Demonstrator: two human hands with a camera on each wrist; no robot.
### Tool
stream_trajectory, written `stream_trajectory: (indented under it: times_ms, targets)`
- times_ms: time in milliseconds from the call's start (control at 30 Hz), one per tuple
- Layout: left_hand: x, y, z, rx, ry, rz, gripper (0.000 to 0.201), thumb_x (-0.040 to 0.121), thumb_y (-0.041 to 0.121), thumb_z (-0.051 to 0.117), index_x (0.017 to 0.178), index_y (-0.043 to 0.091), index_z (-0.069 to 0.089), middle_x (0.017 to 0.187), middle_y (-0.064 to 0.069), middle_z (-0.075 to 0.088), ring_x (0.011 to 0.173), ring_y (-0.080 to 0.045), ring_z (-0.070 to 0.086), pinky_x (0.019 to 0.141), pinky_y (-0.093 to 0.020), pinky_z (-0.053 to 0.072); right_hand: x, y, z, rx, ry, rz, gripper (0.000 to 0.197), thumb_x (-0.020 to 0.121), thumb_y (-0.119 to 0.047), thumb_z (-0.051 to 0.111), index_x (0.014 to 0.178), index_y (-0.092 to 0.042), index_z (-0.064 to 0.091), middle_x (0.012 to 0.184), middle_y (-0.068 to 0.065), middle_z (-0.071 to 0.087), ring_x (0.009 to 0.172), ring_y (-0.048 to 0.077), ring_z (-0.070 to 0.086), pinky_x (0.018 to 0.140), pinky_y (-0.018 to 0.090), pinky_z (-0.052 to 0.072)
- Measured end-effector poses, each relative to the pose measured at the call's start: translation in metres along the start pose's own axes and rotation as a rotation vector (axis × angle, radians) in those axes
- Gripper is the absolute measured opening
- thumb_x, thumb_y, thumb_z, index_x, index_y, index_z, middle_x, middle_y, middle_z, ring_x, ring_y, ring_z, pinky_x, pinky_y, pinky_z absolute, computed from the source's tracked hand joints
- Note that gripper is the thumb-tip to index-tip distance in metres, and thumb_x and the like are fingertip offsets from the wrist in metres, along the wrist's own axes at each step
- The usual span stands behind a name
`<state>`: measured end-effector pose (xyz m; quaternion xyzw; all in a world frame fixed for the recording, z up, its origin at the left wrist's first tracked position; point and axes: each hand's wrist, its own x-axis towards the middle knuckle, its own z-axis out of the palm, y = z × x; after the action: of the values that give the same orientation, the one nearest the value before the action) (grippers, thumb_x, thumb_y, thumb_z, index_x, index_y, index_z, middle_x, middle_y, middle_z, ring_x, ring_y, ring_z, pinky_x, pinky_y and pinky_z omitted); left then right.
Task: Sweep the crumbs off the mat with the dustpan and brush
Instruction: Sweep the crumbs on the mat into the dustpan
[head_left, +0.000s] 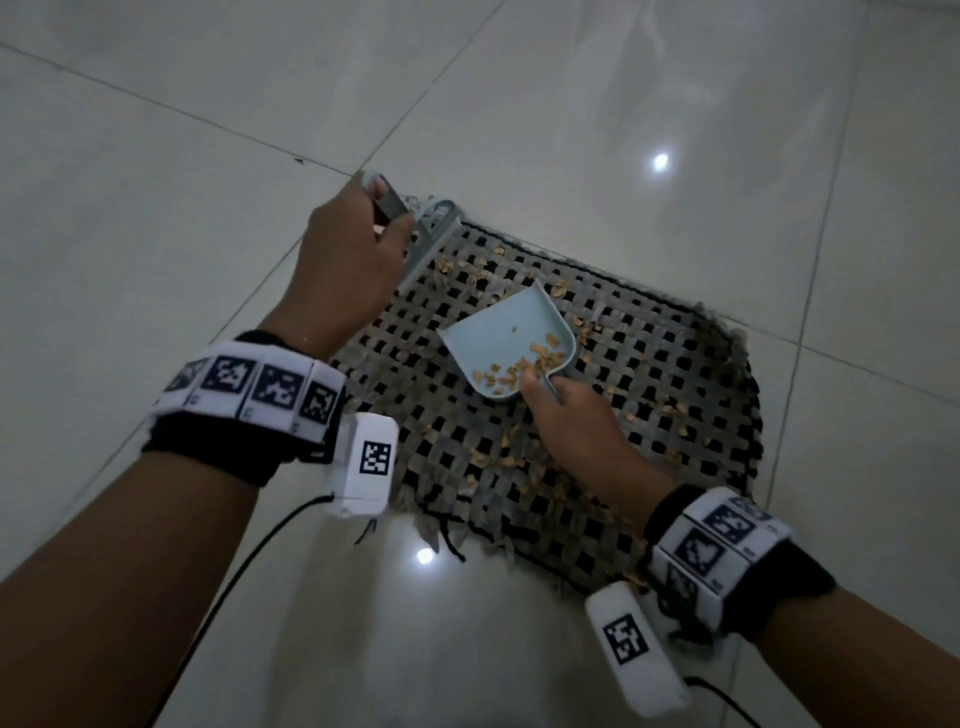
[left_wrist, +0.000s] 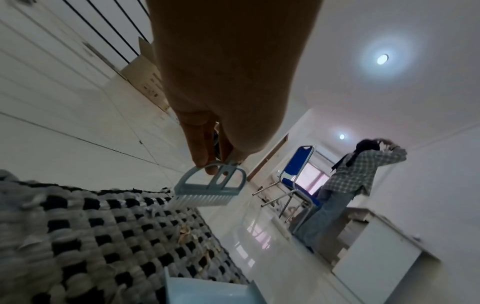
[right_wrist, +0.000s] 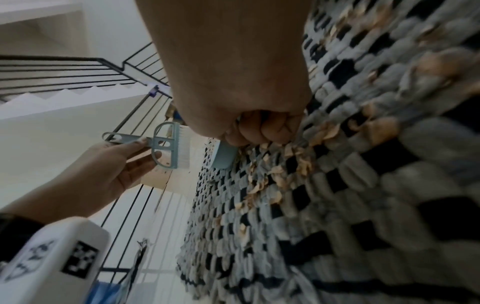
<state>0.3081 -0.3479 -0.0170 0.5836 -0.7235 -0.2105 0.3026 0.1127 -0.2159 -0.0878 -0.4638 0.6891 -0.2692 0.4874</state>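
A woven grey-and-black mat lies on the tiled floor, strewn with tan crumbs. My left hand grips the handle of a small light-blue brush at the mat's far left corner; its bristles sit at the mat's edge. My right hand holds the handle of a light-blue dustpan resting on the middle of the mat, with crumbs heaped in its near end. In the right wrist view my fingers curl round the dustpan, and the brush shows to the left.
Glossy pale floor tiles surround the mat. In the left wrist view a person in a checked shirt stands beside a blue chair further off. A stair railing rises behind, and cables trail from both wrist units.
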Motion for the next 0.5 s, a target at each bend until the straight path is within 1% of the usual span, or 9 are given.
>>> stream_trajectory:
  times_ms: [67, 100, 167, 200, 233, 300, 367, 433, 500]
  targets:
    - [0.010, -0.004, 0.015, 0.052, -0.019, 0.037, 0.017, 0.101, 0.029, 0.053, 0.102, 0.012, 0.055, 0.091, -0.003, 0.068, 0.080, -0.022, 0.066, 0.068, -0.040, 0.054, 0.011, 0.000, 0.000, -0.042, -0.021, 0.026, 0.048, 0.101, -0.048, 0.044, 0.066, -0.016, 0.044, 0.047, -0.008, 0.036, 0.032, 0.005, 0.030, 0.046, 0.024, 0.026]
    - [0.013, -0.005, 0.025, 0.086, -0.029, 0.067, 0.017, 0.102, 0.028, 0.051, 0.102, 0.012, 0.053, 0.088, -0.004, 0.067, 0.074, -0.023, 0.064, 0.061, -0.040, 0.051, 0.014, 0.001, 0.000, -0.057, -0.027, 0.042, 0.048, 0.100, -0.049, 0.044, 0.067, -0.015, 0.045, 0.048, -0.007, 0.037, 0.034, 0.006, 0.031, 0.047, 0.025, 0.026]
    - [0.018, -0.007, 0.043, 0.172, -0.037, 0.132, 0.012, 0.104, 0.024, 0.047, 0.099, 0.013, 0.045, 0.074, 0.000, 0.058, 0.061, -0.020, 0.053, 0.047, -0.033, 0.036, 0.017, 0.005, 0.001, -0.063, -0.028, 0.056, 0.049, 0.100, -0.050, 0.045, 0.069, -0.012, 0.047, 0.049, -0.004, 0.037, 0.038, 0.011, 0.031, 0.045, 0.023, 0.025]
    - [0.022, -0.007, 0.050, 0.218, -0.029, 0.156, 0.010, 0.104, 0.021, 0.044, 0.098, 0.013, 0.043, 0.070, 0.002, 0.052, 0.057, -0.018, 0.047, 0.045, -0.029, 0.027, 0.019, 0.008, 0.001, -0.061, -0.023, 0.053, 0.050, 0.099, -0.050, 0.045, 0.069, -0.011, 0.047, 0.049, -0.004, 0.035, 0.038, 0.011, 0.029, 0.042, 0.022, 0.024]
    - [0.025, -0.009, 0.055, 0.261, -0.022, 0.170, 0.009, 0.104, 0.019, 0.043, 0.099, 0.012, 0.043, 0.070, 0.001, 0.050, 0.057, -0.019, 0.044, 0.045, -0.028, 0.023, 0.018, 0.009, 0.001, -0.062, -0.018, 0.046, 0.050, 0.099, -0.050, 0.045, 0.069, -0.010, 0.047, 0.048, -0.004, 0.034, 0.037, 0.010, 0.026, 0.038, 0.020, 0.023]
    - [0.034, -0.013, 0.063, 0.334, -0.039, 0.170, 0.010, 0.104, 0.017, 0.042, 0.106, 0.008, 0.046, 0.077, -0.008, 0.057, 0.061, -0.026, 0.048, 0.047, -0.032, 0.024, 0.018, 0.012, 0.002, -0.073, -0.007, 0.036, 0.051, 0.099, -0.050, 0.045, 0.069, -0.009, 0.046, 0.048, -0.003, 0.032, 0.035, 0.009, 0.023, 0.035, 0.017, 0.020]
    - [0.040, -0.016, 0.070, 0.349, -0.096, 0.153, 0.016, 0.105, 0.018, 0.042, 0.111, 0.005, 0.047, 0.088, -0.017, 0.063, 0.072, -0.035, 0.056, 0.055, -0.034, 0.032, 0.019, 0.013, 0.002, -0.082, -0.002, 0.033, 0.051, 0.099, -0.051, 0.045, 0.069, -0.010, 0.046, 0.049, -0.003, 0.032, 0.034, 0.009, 0.023, 0.034, 0.016, 0.020]
    - [0.041, -0.015, 0.074, 0.336, -0.146, 0.156, 0.018, 0.105, 0.019, 0.043, 0.113, 0.004, 0.047, 0.095, -0.021, 0.065, 0.080, -0.039, 0.059, 0.059, -0.035, 0.035, 0.020, 0.013, 0.001, -0.080, -0.014, 0.031, 0.051, 0.099, -0.050, 0.045, 0.068, -0.010, 0.045, 0.049, -0.003, 0.032, 0.034, 0.009, 0.022, 0.033, 0.016, 0.020]
    - [0.037, -0.009, 0.074, 0.341, -0.178, 0.187, 0.018, 0.104, 0.016, 0.046, 0.116, 0.003, 0.049, 0.096, -0.021, 0.066, 0.081, -0.039, 0.060, 0.061, -0.035, 0.037, 0.020, 0.012, 0.000, -0.071, -0.023, 0.038, 0.050, 0.100, -0.050, 0.045, 0.069, -0.011, 0.044, 0.049, -0.003, 0.032, 0.035, 0.009, 0.023, 0.033, 0.015, 0.020]
